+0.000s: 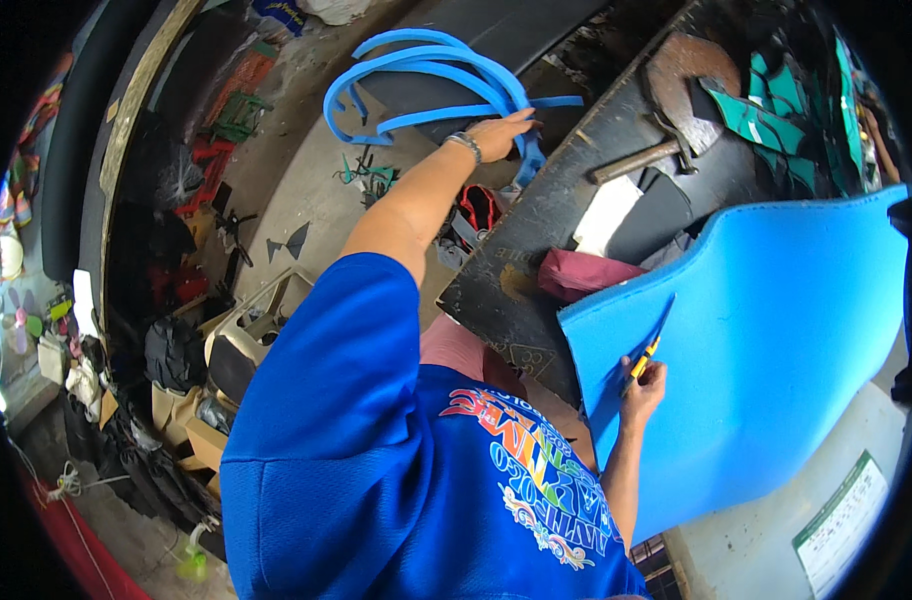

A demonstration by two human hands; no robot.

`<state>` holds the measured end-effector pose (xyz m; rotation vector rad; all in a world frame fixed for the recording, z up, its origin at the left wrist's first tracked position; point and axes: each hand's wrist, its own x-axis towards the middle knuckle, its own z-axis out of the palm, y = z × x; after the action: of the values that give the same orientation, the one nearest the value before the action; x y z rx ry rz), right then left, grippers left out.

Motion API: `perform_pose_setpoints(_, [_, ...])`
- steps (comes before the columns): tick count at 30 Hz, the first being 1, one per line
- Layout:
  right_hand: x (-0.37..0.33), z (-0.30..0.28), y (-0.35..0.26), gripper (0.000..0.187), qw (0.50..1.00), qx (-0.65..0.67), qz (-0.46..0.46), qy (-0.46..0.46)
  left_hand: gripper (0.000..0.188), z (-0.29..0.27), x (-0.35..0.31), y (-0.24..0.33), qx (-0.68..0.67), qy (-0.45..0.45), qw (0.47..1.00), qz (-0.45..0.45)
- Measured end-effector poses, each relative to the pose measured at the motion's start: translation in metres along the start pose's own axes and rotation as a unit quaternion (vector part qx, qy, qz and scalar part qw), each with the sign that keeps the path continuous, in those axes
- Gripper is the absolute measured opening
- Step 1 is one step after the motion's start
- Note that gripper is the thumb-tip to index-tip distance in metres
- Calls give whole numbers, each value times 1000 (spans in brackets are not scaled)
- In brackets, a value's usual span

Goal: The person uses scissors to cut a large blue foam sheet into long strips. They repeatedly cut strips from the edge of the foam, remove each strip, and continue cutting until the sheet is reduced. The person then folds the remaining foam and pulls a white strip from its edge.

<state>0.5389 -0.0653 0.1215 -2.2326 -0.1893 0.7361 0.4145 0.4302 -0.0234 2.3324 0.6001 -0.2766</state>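
My left hand [501, 138] reaches out to the upper middle, its fingers closed round a bundle of long blue foam strips [416, 68]. The strips loop away to the left over the floor, and their short ends hang below the hand. My right hand [644, 390] grips a yellow utility knife [644, 358] with its long thin blade out. That blade lies over a large blue foam sheet [766, 330], near its left edge; whether it touches the foam I cannot tell. The sheet is curved and spreads across the right side.
A dark worktable [521, 270] holds a hammer [641, 160], a rusty metal piece [691, 75], a dark red cloth item [586, 273] and green offcuts [766, 120]. Scraps and a red-and-black item [479, 212] lie on the floor. A pale panel [746, 545] stands at lower right.
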Motion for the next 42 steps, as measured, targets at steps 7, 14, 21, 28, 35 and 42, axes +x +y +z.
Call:
perform_pose_setpoints(7, [2,-5,-3,42,999,-33,-9,-10,72,-8,-23,16,60,92,993,35])
perform_pose_setpoints(14, [-19,-9,-33,45,994,-43,-98,-28,44,-20,-84,66,-224,145,960,-83])
perform_pose_setpoints(21, [-41,37,-93,52,928,-203,-142,-278,41,-6,-193,137,-368,308,868,-125])
perform_pose_setpoints(28, [-17,84,-100,63,921,-84,-82,-370,51,46,-232,209,-489,335,787,-169])
perform_pose_setpoints(35, [-38,117,-88,61,940,-96,-92,-313,57,72,-231,243,-477,154,846,-184])
perform_pose_setpoints(42, [-49,110,-80,56,930,-7,-145,-337,45,67,-216,230,-221,170,942,-187])
